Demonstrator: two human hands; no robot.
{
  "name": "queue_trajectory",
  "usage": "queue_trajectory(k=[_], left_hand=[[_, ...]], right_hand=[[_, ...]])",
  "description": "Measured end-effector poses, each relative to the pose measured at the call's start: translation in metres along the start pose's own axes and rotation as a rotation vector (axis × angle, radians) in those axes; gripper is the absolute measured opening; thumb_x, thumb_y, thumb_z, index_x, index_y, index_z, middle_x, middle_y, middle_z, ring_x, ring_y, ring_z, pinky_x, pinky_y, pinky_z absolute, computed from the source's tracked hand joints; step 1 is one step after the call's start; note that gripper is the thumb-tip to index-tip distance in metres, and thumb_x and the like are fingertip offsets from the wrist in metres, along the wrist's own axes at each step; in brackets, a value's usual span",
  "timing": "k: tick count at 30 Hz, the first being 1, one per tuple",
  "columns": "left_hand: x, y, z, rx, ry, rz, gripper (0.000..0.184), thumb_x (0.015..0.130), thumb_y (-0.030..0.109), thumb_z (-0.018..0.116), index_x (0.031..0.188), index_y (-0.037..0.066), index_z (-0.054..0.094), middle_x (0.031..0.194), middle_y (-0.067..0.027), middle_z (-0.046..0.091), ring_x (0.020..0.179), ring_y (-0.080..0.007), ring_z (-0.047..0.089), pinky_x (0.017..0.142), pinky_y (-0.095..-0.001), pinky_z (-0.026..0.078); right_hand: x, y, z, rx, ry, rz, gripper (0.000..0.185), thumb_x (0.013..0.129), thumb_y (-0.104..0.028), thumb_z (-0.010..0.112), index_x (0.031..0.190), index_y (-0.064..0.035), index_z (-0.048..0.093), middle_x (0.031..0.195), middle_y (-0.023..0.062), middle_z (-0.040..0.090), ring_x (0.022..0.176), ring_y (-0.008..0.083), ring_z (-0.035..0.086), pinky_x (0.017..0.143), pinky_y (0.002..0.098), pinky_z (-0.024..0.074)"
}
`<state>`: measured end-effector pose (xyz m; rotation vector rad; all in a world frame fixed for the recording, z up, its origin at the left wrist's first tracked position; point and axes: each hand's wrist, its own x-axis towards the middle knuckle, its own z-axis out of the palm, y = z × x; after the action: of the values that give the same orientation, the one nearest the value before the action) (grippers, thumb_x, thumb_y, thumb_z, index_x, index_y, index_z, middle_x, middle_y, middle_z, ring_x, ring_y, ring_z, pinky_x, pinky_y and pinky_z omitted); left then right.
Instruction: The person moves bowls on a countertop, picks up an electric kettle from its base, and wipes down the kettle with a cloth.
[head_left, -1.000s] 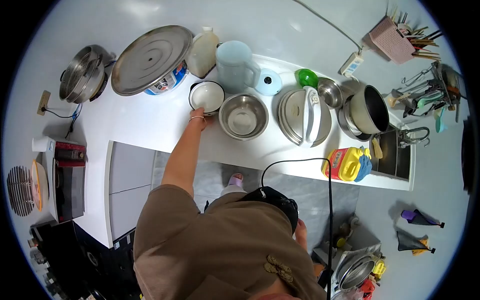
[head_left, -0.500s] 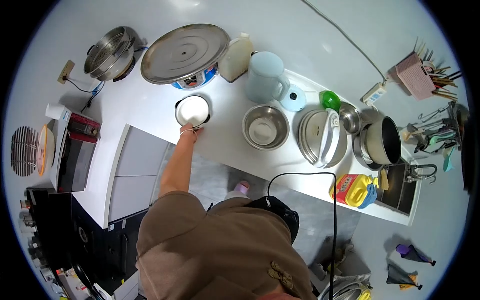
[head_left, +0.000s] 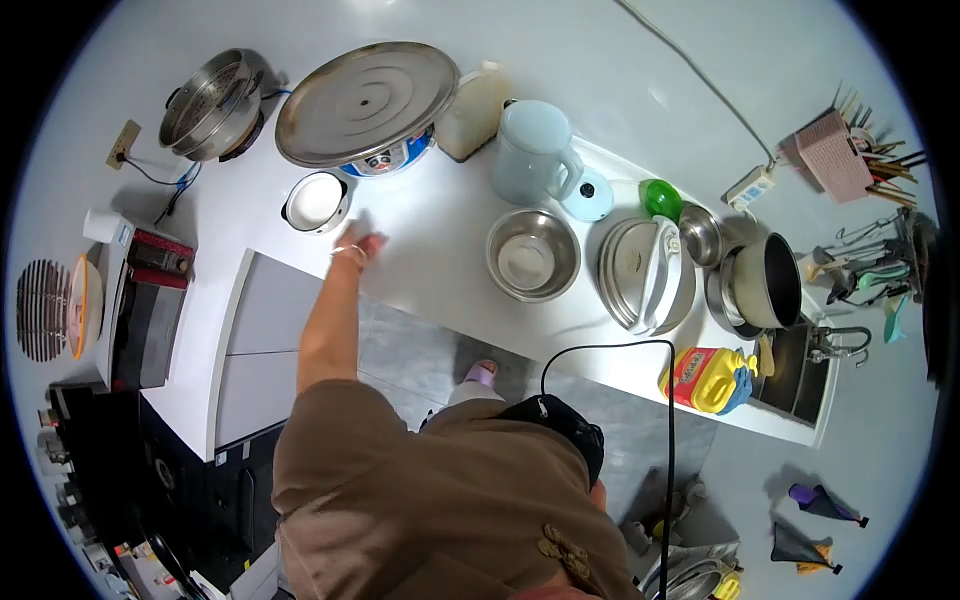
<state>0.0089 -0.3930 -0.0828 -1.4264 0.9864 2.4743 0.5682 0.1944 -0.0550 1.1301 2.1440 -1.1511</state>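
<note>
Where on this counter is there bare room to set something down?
The widest patch lies between the small white pot and the steel bowl, your left hand at its left end. Another lies between that pot and the oven. It's crowded from the lidded pot to the sink.

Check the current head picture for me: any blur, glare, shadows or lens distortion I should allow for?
Head view: the left hand is smeared, fingers indistinct; the round white pot with dark handles reads clearer; soft glare spots the pale wall, highlights sit inside the shiny steel bowl; wide-angle distortion stretches things near the edges, and the corners are black.
</note>
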Motion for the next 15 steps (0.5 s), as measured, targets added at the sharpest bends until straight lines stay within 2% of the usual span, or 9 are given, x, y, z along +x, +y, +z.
queue_trajectory(k=[2, 4, 5, 7, 8, 10, 12, 13, 15], left_hand=[[-0.058, -0.055, 0.031, 0.501, -0.282, -0.025, 0.069, 0.09, 0.048, 0.058, 0.133, 0.0, 0.035, 0.112, -0.0201, 0.056, 0.095, -0.035, 0.063, 0.077, -0.047, 0.057], [-0.108, -0.107, 0.064, 0.771, -0.435, -0.05, 0.074, 0.088, 0.05, 0.061, 0.14, 0.006, 0.031, 0.116, -0.0188, 0.054, 0.097, -0.0338, 0.062, 0.077, -0.0474, 0.057], [-0.126, -0.131, 0.08, 0.877, -0.492, -0.055, 0.074, 0.088, 0.049, 0.061, 0.141, 0.009, 0.03, 0.119, -0.0184, 0.053, 0.099, -0.0333, 0.062, 0.078, -0.048, 0.056], [-0.166, -0.159, 0.113, 0.933, -0.543, -0.084, 0.067, 0.089, 0.039, 0.063, 0.139, 0.007, 0.031, 0.118, -0.0202, 0.055, 0.094, -0.0327, 0.064, 0.075, -0.0479, 0.058], [-0.161, -0.174, 0.121, 0.936, -0.551, -0.09, 0.067, 0.089, 0.039, 0.063, 0.139, 0.007, 0.031, 0.118, -0.0202, 0.055, 0.094, -0.0327, 0.064, 0.075, -0.0479, 0.058], [-0.14, -0.199, 0.129, 0.932, -0.534, -0.101, 0.062, 0.083, 0.021, 0.067, 0.134, 0.005, 0.036, 0.122, -0.0239, 0.052, 0.087, -0.0359, 0.066, 0.068, -0.0496, 0.061], [-0.131, -0.204, 0.131, 0.882, -0.57, -0.087, 0.057, 0.083, 0.016, 0.066, 0.131, 0.004, 0.038, 0.115, -0.0223, 0.056, 0.086, -0.0345, 0.066, 0.067, -0.0474, 0.061], [-0.13, -0.202, 0.132, 0.828, -0.599, -0.067, 0.052, 0.083, 0.011, 0.064, 0.128, 0.003, 0.041, 0.108, -0.0208, 0.06, 0.085, -0.0331, 0.066, 0.067, -0.0453, 0.061], [-0.128, -0.193, 0.127, 0.843, -0.557, -0.059, 0.048, 0.082, 0.01, 0.063, 0.125, 0.002, 0.044, 0.105, -0.0202, 0.061, 0.086, -0.0327, 0.066, 0.069, -0.0455, 0.061]], right_hand=[[-0.002, 0.006, 0.006, 0.087, 0.003, 0.013, 0.043, 0.092, -0.033, 0.057, 0.116, 0.0023, 0.062, 0.105, 0.0138, 0.069, 0.1, 0.0231, 0.063, 0.084, 0.0356, 0.0481], [-0.008, 0.01, 0.007, -0.005, -0.052, -0.16, 0.041, 0.092, -0.031, 0.056, 0.116, 0.0023, 0.061, 0.106, 0.0146, 0.069, 0.101, 0.0225, 0.063, 0.085, 0.0351, 0.048], [-0.008, 0.008, 0.006, -0.003, -0.044, -0.15, 0.041, 0.092, -0.031, 0.056, 0.116, 0.0023, 0.061, 0.106, 0.0146, 0.069, 0.101, 0.0225, 0.063, 0.085, 0.0351, 0.048], [-0.012, -0.006, 0.003, -0.034, -0.094, -0.081, 0.042, 0.092, -0.031, 0.057, 0.117, 0.0018, 0.062, 0.108, 0.016, 0.068, 0.101, 0.0243, 0.064, 0.086, 0.0354, 0.048], [0.004, 0.018, 0.008, -0.219, -0.023, -0.012, 0.042, 0.09, -0.029, 0.06, 0.118, 0.0023, 0.061, 0.109, 0.016, 0.068, 0.101, 0.0243, 0.063, 0.088, 0.0358, 0.048], [0.0, 0.007, 0.004, 0.02, -0.041, 0.03, 0.044, 0.089, -0.027, 0.061, 0.122, 0.0023, 0.059, 0.104, 0.0142, 0.068, 0.094, 0.0218, 0.065, 0.08, 0.0347, 0.0506], [0.0, 0.008, 0.005, 0.283, -0.046, 0.104, 0.045, 0.088, -0.022, 0.059, 0.125, 0.0018, 0.056, 0.098, 0.0118, 0.068, 0.084, 0.0174, 0.065, 0.07, 0.0308, 0.0514], [0.001, 0.01, 0.006, 0.289, -0.042, 0.103, 0.045, 0.088, -0.022, 0.059, 0.125, 0.0018, 0.056, 0.098, 0.0118, 0.068, 0.084, 0.0174, 0.065, 0.07, 0.0308, 0.0514], [0.005, 0.015, 0.008, 0.306, 0.012, 0.137, 0.044, 0.088, -0.019, 0.058, 0.126, 0.002, 0.055, 0.097, 0.011, 0.068, 0.08, 0.0164, 0.064, 0.068, 0.0302, 0.0509]])
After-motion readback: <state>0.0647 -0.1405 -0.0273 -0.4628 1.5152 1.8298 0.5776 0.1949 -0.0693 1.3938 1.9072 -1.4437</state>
